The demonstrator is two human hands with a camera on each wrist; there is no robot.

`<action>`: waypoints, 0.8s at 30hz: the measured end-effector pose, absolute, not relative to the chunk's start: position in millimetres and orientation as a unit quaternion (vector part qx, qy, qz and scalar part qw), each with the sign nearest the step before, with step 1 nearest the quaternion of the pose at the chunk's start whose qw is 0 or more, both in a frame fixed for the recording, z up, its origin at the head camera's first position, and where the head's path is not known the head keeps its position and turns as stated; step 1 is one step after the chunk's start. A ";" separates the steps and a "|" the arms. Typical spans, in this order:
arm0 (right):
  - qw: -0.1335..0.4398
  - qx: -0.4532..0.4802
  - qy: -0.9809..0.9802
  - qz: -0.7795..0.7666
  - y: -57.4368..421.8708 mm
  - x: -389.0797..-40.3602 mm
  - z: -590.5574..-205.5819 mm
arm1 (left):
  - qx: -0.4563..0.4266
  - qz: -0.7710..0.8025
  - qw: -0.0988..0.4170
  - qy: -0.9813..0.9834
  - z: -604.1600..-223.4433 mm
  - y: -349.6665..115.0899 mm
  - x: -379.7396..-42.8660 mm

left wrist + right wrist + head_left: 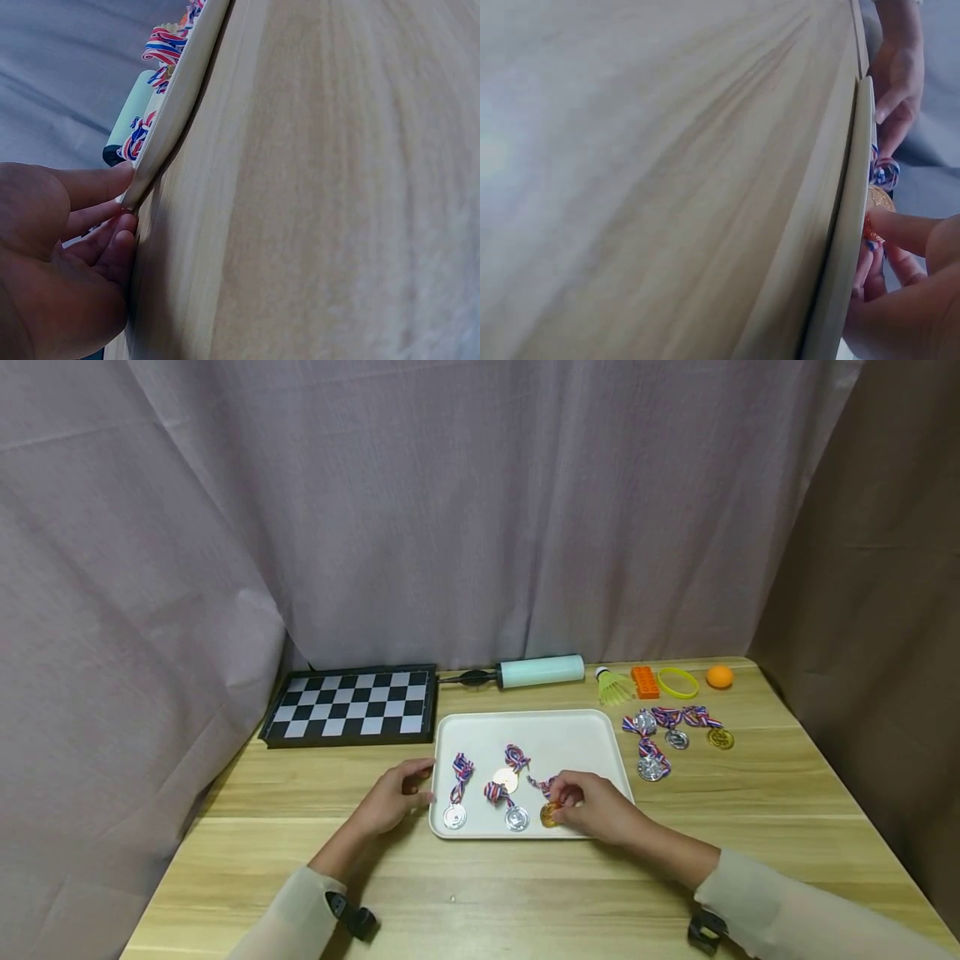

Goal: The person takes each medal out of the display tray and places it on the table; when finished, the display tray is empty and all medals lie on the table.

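Note:
A white tray [570, 727] holds several medals with red, white and blue ribbons. My right hand [597, 806] pinches a gold medal [550, 814] at the tray's front right, its ribbon lying behind. In the right wrist view the thumb is against this gold medal [880, 198]. Left of it lie a silver medal [517, 817], a pale shiny medal [506, 779] and, at the far left, another silver medal [454, 816]. My left hand [390, 797] touches the tray's left edge with thumb and fingers; in the left wrist view the thumb [105, 185] meets the rim.
Right of the tray lie silver medals [650, 767] and a gold medal [721, 738]. Behind are a shuttlecock [615, 686], orange brick [645, 682], yellow band [678, 683] and orange ball [719, 677]. A chessboard [351, 704] and mint-green pump [542, 672] lie toward the curtain.

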State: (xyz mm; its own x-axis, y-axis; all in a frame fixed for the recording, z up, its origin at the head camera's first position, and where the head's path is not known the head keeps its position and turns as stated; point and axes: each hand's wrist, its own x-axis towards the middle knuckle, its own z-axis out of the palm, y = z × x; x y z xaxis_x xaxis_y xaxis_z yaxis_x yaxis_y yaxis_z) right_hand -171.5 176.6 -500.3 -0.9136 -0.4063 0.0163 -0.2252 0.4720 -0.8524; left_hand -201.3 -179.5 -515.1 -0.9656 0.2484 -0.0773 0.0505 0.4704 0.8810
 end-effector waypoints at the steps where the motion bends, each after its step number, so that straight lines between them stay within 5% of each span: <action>1: 0.100 -0.182 0.844 -0.494 179.0 -171.6 -500.2 | 0.088 0.506 0.098 0.852 -515.0 -179.6 -201.2; 12: 0.143 -0.102 0.797 -0.578 236.4 -177.7 -477.2 | 0.090 0.504 0.097 0.854 -515.1 -180.3 -201.8; 24: 0.044 -0.074 0.830 -0.552 334.1 -186.2 -458.6 | 0.096 0.496 0.092 0.858 -516.0 -180.3 -201.7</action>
